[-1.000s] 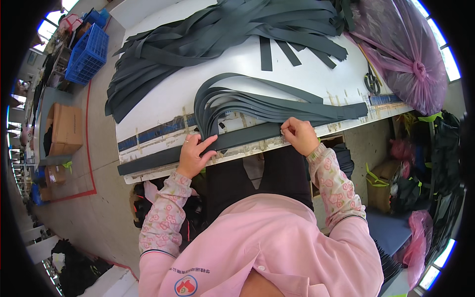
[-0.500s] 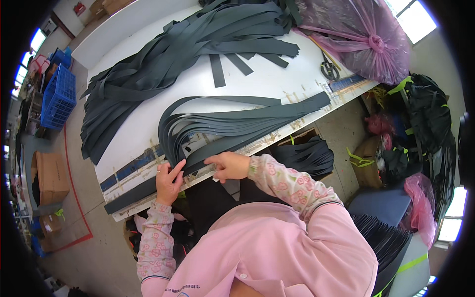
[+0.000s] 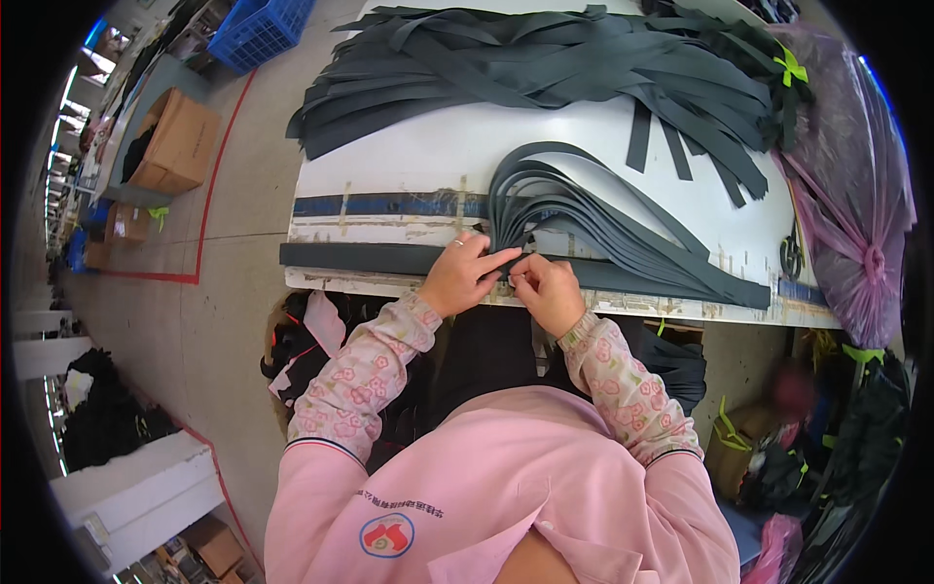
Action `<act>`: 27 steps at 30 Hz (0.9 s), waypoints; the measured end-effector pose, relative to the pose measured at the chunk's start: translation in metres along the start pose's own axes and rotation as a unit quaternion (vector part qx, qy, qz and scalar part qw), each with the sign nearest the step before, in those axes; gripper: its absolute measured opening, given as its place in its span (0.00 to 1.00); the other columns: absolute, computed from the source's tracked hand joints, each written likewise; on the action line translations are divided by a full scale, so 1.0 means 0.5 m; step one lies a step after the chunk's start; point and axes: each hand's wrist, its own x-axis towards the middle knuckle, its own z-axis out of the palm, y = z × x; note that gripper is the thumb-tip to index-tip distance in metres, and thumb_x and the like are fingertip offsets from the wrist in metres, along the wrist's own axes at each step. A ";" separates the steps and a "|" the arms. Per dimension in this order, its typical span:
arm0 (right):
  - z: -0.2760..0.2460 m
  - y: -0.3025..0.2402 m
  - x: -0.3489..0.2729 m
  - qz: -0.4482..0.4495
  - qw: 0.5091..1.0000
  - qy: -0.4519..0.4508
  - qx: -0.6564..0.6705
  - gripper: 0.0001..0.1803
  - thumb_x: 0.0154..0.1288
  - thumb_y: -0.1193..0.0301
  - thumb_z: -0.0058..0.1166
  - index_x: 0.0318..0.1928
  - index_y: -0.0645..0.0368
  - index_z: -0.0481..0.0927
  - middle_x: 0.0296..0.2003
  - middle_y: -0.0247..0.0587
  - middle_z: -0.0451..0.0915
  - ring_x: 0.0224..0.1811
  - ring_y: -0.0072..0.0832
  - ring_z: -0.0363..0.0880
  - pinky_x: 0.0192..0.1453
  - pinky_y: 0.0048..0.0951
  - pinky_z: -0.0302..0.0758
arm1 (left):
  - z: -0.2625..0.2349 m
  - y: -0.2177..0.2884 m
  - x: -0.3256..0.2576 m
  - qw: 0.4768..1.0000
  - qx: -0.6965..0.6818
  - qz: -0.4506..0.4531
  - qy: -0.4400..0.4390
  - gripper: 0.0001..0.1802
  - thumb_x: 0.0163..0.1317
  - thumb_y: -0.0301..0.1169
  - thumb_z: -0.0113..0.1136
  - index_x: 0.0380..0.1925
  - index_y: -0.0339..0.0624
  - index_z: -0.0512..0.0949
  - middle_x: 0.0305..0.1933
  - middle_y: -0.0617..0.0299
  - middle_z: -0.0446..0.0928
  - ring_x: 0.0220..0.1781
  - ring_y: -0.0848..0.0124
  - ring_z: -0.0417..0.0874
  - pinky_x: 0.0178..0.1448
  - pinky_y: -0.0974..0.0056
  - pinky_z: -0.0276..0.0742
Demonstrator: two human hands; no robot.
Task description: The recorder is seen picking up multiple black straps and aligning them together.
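A long dark grey strip (image 3: 370,259) lies along the near edge of the white table (image 3: 438,156). My left hand (image 3: 465,275) and my right hand (image 3: 547,290) meet at its middle, both pinching the strip where a folded bundle of dark grey strips (image 3: 593,219) fans out to the right. A ring shows on my left hand. Pink floral sleeves cover both forearms.
A big heap of dark grey strips (image 3: 545,68) covers the far side of the table. A purple plastic bag (image 3: 856,195) and scissors (image 3: 790,255) sit at the right end. Cardboard boxes (image 3: 175,141) and a blue crate (image 3: 258,29) stand on the floor at left.
My right hand has slid left along the strip until it meets my left hand at the bundle's fold. The view has swung, bringing the table's left end into sight.
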 end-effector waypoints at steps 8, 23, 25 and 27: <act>0.038 -0.014 0.009 0.009 0.999 0.020 -0.040 0.03 0.61 0.70 0.60 0.35 0.53 0.82 0.22 0.35 0.82 0.26 0.38 0.81 0.49 0.36 0.69 | -0.004 -0.008 -0.011 1.000 -0.005 0.015 0.020 0.28 0.51 0.25 0.67 0.56 0.54 0.83 0.34 0.59 0.67 0.38 0.59 0.70 0.42 0.57 0.72; -0.269 0.163 -0.103 0.135 0.983 0.093 0.088 0.05 0.68 0.75 0.58 0.39 0.66 0.80 0.25 0.37 0.83 0.27 0.20 0.82 0.33 0.24 0.76 | -0.014 0.006 -0.001 1.000 -0.002 0.011 -0.010 0.29 0.52 0.28 0.69 0.58 0.55 0.82 0.34 0.58 0.67 0.38 0.57 0.70 0.45 0.56 0.72; -0.265 0.179 -0.111 0.122 0.986 0.094 0.063 0.05 0.67 0.75 0.58 0.38 0.66 0.80 0.25 0.38 0.83 0.26 0.21 0.81 0.33 0.25 0.76 | -0.014 0.001 -0.007 1.000 0.007 -0.005 -0.017 0.29 0.51 0.32 0.72 0.57 0.56 0.82 0.35 0.58 0.68 0.38 0.57 0.70 0.45 0.56 0.72; -0.261 0.164 -0.110 0.094 0.991 0.095 0.005 0.05 0.63 0.76 0.60 0.36 0.66 0.81 0.24 0.44 0.82 0.23 0.27 0.81 0.32 0.28 0.76 | -0.012 0.001 -0.007 1.000 0.006 -0.004 -0.021 0.29 0.51 0.33 0.73 0.57 0.57 0.83 0.35 0.58 0.68 0.38 0.57 0.70 0.45 0.56 0.72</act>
